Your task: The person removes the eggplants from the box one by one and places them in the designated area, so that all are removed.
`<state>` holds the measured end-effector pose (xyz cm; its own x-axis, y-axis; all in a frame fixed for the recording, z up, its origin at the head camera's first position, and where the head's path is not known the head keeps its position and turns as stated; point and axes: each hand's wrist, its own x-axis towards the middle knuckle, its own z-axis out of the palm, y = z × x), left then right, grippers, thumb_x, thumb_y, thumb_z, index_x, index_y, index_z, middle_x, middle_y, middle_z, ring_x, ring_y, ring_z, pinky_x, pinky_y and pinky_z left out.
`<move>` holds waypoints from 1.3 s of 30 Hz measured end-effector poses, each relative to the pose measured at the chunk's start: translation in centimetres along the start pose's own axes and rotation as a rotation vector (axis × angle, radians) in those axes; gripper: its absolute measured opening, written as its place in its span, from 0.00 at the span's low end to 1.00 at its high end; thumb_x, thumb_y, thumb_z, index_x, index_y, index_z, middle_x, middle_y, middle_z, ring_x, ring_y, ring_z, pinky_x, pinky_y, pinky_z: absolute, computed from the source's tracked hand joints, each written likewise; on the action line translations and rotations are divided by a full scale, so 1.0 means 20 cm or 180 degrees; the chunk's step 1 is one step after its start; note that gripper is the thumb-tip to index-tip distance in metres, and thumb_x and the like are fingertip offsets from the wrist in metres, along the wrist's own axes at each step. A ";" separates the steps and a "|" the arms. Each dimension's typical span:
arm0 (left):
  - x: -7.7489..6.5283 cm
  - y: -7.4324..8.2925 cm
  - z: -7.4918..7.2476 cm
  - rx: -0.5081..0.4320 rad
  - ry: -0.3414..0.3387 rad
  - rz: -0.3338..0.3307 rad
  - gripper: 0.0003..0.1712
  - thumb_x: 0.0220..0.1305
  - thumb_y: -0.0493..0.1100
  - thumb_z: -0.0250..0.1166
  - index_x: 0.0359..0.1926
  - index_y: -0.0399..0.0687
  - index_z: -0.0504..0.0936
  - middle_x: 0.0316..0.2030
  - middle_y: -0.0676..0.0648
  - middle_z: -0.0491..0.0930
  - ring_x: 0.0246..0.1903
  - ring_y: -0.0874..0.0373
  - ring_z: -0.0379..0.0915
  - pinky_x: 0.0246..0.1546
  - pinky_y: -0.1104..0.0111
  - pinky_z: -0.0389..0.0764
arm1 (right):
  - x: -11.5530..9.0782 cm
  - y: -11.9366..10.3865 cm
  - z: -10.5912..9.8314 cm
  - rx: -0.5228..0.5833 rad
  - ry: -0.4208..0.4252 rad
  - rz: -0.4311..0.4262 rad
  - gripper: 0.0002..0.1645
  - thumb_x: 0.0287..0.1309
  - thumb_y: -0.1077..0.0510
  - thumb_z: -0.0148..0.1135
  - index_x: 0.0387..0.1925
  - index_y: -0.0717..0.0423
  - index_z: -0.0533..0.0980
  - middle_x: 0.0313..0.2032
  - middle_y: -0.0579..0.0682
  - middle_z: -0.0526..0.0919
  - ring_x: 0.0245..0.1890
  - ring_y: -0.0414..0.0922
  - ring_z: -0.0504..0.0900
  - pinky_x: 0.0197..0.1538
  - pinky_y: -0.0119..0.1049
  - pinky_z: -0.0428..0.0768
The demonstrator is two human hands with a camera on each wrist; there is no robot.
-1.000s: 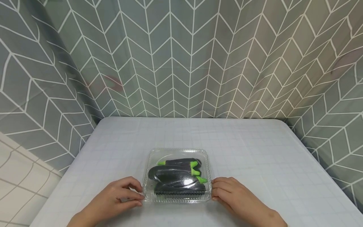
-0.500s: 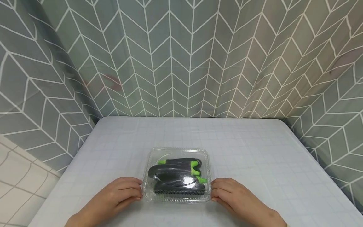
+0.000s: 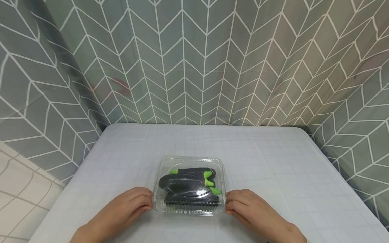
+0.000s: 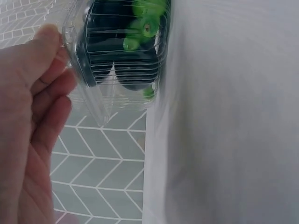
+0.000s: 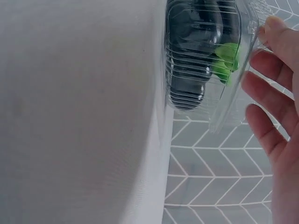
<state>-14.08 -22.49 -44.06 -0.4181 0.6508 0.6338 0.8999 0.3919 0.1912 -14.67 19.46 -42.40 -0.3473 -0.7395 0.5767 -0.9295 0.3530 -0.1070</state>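
A clear plastic clamshell box (image 3: 190, 161) sits closed on the white-covered table, near its front half. Inside lie several dark eggplants (image 3: 182, 182) with bright green stems, most of the stems toward the right. My left hand (image 3: 126, 206) pinches the box's left rim near the front corner; in the left wrist view the thumb is above the rim and the curled fingers (image 4: 53, 100) below it. On the opposite side my right hand (image 3: 250, 207) holds the right rim, its thumb and forefinger at the edge and the other fingers (image 5: 268, 95) fanned out under the lip.
The table (image 3: 267, 158) has rounded far corners and a pale gridded cloth. A grey curtain (image 3: 194, 67) with white chevron lines hangs behind it and along both sides. Cream tiled floor (image 3: 21, 202) shows at the lower left.
The left hand's thumb and fingers, spread apart at the box's left edge a second ago, have come together on the rim. The right hand has kept its hold on the other side.
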 end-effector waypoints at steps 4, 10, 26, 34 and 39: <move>0.00 -0.01 -0.01 -0.0003 0.0123 0.0067 0.10 0.76 0.48 0.55 0.39 0.54 0.81 0.47 0.56 0.78 0.49 0.58 0.76 0.56 0.75 0.69 | 0.01 0.00 -0.02 -0.0008 0.0137 -0.0112 0.07 0.70 0.51 0.59 0.39 0.48 0.80 0.46 0.40 0.80 0.51 0.45 0.80 0.58 0.33 0.72; 0.04 0.01 -0.03 0.0098 0.0308 0.0082 0.12 0.77 0.47 0.54 0.38 0.51 0.81 0.47 0.53 0.78 0.49 0.56 0.78 0.53 0.76 0.72 | 0.05 0.00 -0.08 -0.0281 0.0540 -0.0307 0.13 0.73 0.53 0.55 0.37 0.54 0.82 0.45 0.46 0.83 0.47 0.47 0.83 0.53 0.34 0.76; 0.31 -0.06 -0.19 0.0210 0.0680 -0.0442 0.16 0.76 0.53 0.53 0.44 0.48 0.79 0.43 0.55 0.80 0.43 0.61 0.77 0.50 0.79 0.72 | 0.24 0.13 -0.23 -0.0611 0.0774 0.0049 0.20 0.74 0.46 0.51 0.41 0.56 0.81 0.43 0.46 0.85 0.41 0.43 0.84 0.45 0.35 0.79; 0.42 -0.18 -0.23 -0.0104 0.0692 -0.0725 0.04 0.73 0.41 0.59 0.42 0.47 0.78 0.40 0.56 0.77 0.40 0.63 0.73 0.44 0.74 0.73 | 0.29 0.26 -0.20 -0.0252 0.0787 0.0787 0.16 0.61 0.50 0.70 0.44 0.55 0.78 0.40 0.45 0.84 0.40 0.42 0.83 0.47 0.31 0.78; 0.46 -0.24 -0.23 -0.0455 0.0729 -0.1033 0.05 0.72 0.33 0.57 0.47 0.43 0.75 0.40 0.53 0.76 0.40 0.63 0.73 0.46 0.77 0.72 | 0.34 0.34 -0.15 -0.0001 0.0889 0.0970 0.15 0.52 0.68 0.72 0.41 0.56 0.78 0.37 0.43 0.84 0.37 0.39 0.83 0.40 0.31 0.79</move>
<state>-21.76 -21.37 -35.70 -0.6588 0.3408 0.6707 0.7410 0.4481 0.5001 -23.03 18.67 -36.81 -0.5594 -0.4172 0.7162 -0.7893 0.5320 -0.3067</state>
